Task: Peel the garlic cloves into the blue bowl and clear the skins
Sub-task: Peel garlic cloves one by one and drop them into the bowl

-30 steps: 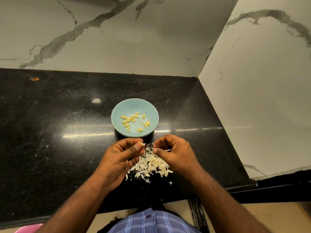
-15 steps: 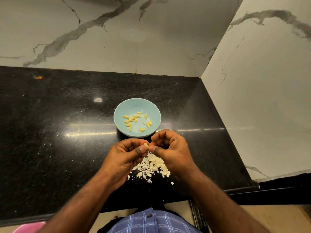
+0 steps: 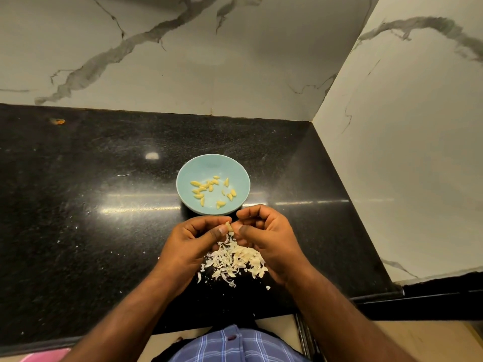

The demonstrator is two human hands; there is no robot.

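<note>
A light blue bowl (image 3: pixel 213 163) stands on the black counter and holds several peeled yellow garlic cloves (image 3: pixel 202 189). Just in front of it, my left hand (image 3: pixel 193 239) pinches a small garlic clove (image 3: pixel 229 226) between thumb and fingertips. My right hand (image 3: pixel 266 236) meets it from the right, its curled fingers and thumb pinching at the same clove. Below both hands lies a heap of pale garlic skins (image 3: pixel 235 259) on the counter.
The black granite counter (image 3: pixel 86 218) runs left and back to marble walls; a side wall (image 3: pixel 405 152) closes it on the right. Small skin flecks dot the counter at the left. An orange scrap (image 3: pixel 58 121) lies far back left. The counter's front edge is near my body.
Both hands have lifted a little off the skin heap and moved toward the bowl. The clove now shows between the fingertips.
</note>
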